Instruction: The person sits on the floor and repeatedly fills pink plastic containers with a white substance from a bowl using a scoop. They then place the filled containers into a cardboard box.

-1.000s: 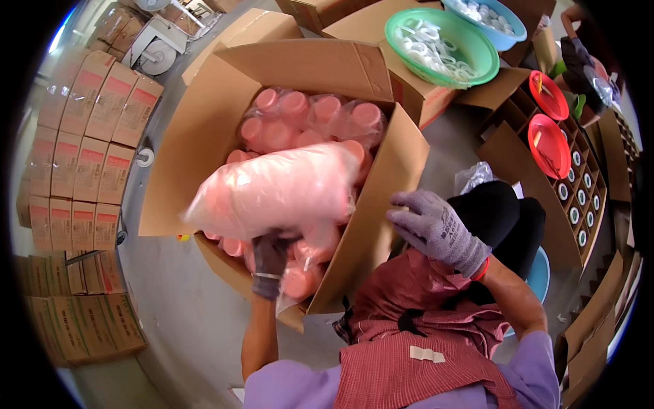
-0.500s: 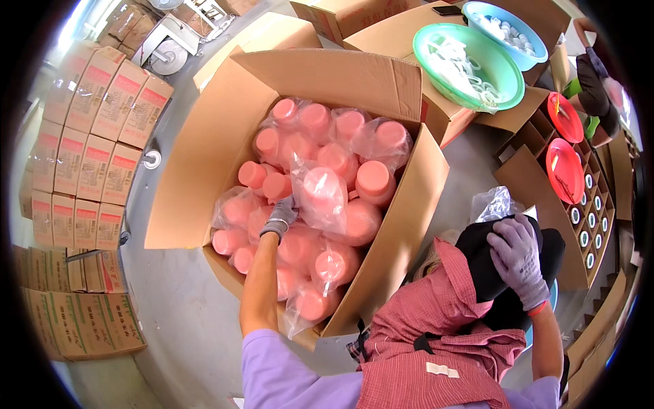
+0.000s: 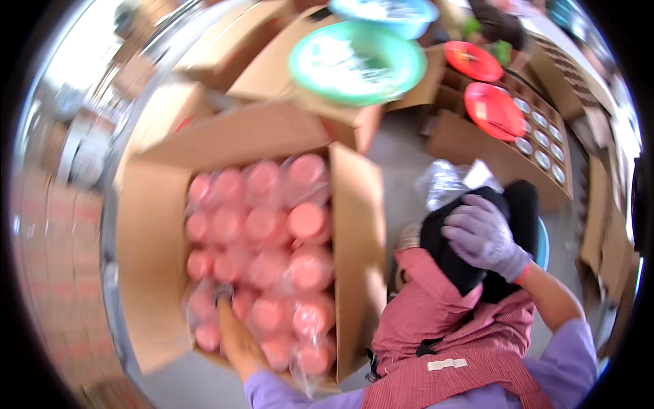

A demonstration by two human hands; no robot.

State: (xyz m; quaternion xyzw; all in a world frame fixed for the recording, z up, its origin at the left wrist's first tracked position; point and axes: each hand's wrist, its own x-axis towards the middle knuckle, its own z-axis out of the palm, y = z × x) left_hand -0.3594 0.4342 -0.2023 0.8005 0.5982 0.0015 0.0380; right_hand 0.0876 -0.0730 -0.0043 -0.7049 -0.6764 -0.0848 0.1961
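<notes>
Pink bottles (image 3: 266, 225) (crowded); cardboard flaps (image 3: 153, 259) splayed

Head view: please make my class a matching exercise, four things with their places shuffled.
1. left hand
2. right hand
3. green basin
4. red dishes

A. on the divided carton
B. on a black-clad knee
C. mostly hidden among pink containers
D. overlapping a blue basin in the picture

Pairs: 1-C; 2-B; 3-D; 4-A.

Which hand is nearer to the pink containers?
Left: the left hand is down among the pink containers; the right hand is on the knee, outside the box.
</notes>
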